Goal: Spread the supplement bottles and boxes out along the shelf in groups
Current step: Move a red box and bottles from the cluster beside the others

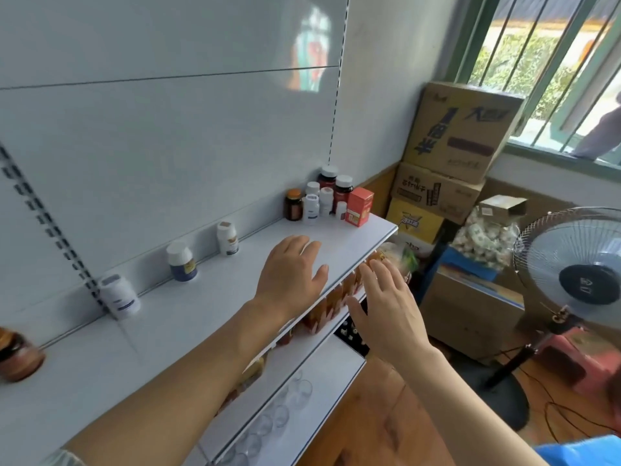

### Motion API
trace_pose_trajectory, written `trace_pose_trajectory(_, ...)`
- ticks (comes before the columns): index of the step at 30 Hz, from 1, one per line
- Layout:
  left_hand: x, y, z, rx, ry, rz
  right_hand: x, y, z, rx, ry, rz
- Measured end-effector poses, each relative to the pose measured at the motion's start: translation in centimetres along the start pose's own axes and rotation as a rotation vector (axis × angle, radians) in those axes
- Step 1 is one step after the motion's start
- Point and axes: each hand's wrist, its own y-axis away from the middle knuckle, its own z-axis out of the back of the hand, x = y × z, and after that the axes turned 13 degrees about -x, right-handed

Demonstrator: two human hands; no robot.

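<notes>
Head view: both hands, left (292, 270) and right (386, 304), open and empty short of the bottle cluster (322, 200); bottles likely light, rigid, smooth; grasp round the body.

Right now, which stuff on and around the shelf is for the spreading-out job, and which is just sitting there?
For the job:
- cluster of bottles at the shelf's far end
- orange box
- three white bottles spaced along the back
- brown jar
- top shelf

Just there:
- cardboard boxes
- fan
- glasses on the lower shelf
</notes>
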Motion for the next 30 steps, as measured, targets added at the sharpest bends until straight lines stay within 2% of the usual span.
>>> trace_pose_trajectory(4, -0.9, -4.4, -4.4, 0.009, -0.033, 0.038, -5.0, -4.6, -3.0, 0.011, -0.042, 0.024)
trace_pose_trajectory(14, -5.4, -12.8, -13.1, 0.056, -0.041, 0.256, -17.6, -16.7, -7.9, 0.103, -0.092, 0.167)
trace_pose_trajectory(24, -2.6, -20.1, -20.3, 0.087, -0.034, 0.417, -21.1, -27.3, -15.2, 0.228, -0.220, 0.278)
trace_pose_trajectory(30, -0.1, -23.2, -25.2, 0.087, -0.025, 0.437, -22.0, -32.5, -17.9, 0.286, -0.257, 0.481)
